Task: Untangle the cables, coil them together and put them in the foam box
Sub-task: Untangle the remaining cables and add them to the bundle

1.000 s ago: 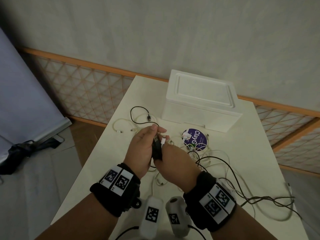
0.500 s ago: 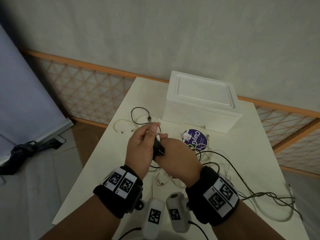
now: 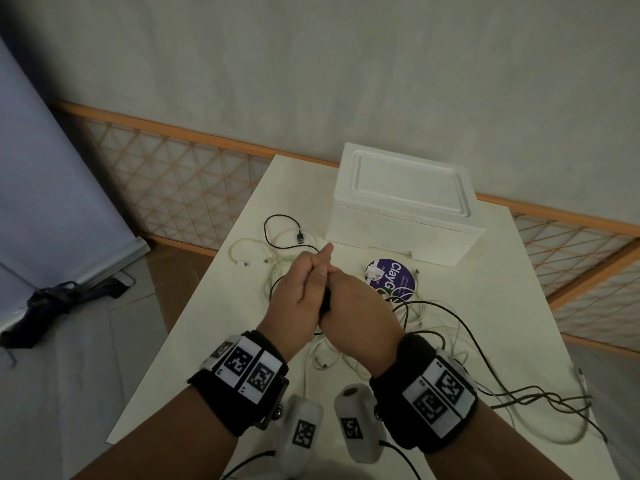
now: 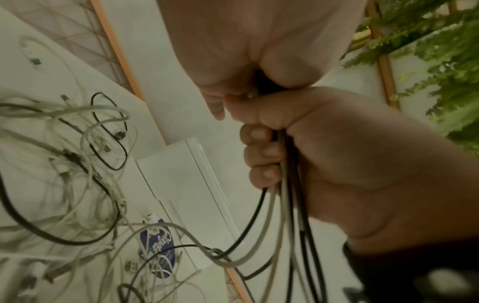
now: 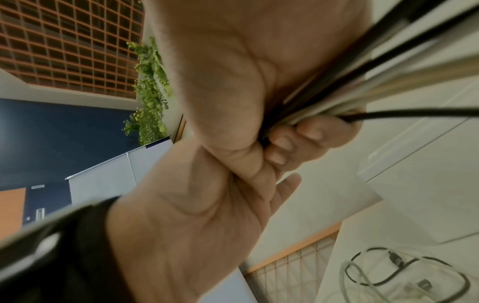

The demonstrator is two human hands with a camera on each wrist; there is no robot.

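Above the white table [image 3: 519, 306], both hands meet at a cable bundle [image 4: 290, 205] of black and white cords. My right hand [image 3: 349, 299] grips the bundle in a fist, fingers [image 5: 298, 139] curled round it. My left hand [image 3: 320, 263] presses against the top of that fist and pinches the cable ends there. The strands hang down to a tangle [image 3: 450, 341] on the table at the right. The white foam box [image 3: 405, 209] stands behind the hands with its lid on.
A loose black cable [image 3: 277, 230] and a white cable [image 3: 249, 251] lie left of the box. A purple round sticker [image 3: 394, 278] sits in front of it. The table drops off at the left and near edges; an orange lattice rail [image 3: 173, 174] runs behind.
The hands have closed together. My left hand has moved from beside the cable ends onto the top of the right fist, and the white plug tips no longer show.
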